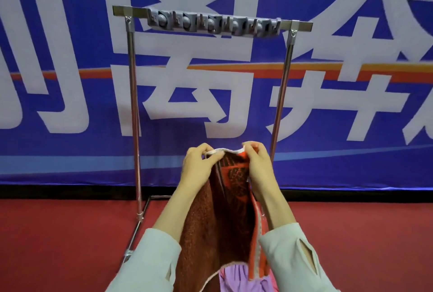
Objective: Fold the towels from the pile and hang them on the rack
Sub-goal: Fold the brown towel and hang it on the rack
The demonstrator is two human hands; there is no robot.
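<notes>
An orange and brown patterned towel [220,212] hangs down between my forearms, doubled over with a white hem along its top edge. My left hand [199,167] pinches the left end of that hem. My right hand [257,165] pinches the right end, fingers curled over it. Both hands are raised in front of the metal rack [134,109], below its top bar. A grey clip holder [213,24] with several round grips sits on the top bar, with nothing hanging from it.
A large blue banner [70,57] with white characters covers the wall behind the rack. Red floor [58,233] spreads below. The rack's foot [140,219] stands at lower left. A purple cloth [239,280] shows under the towel at the bottom edge.
</notes>
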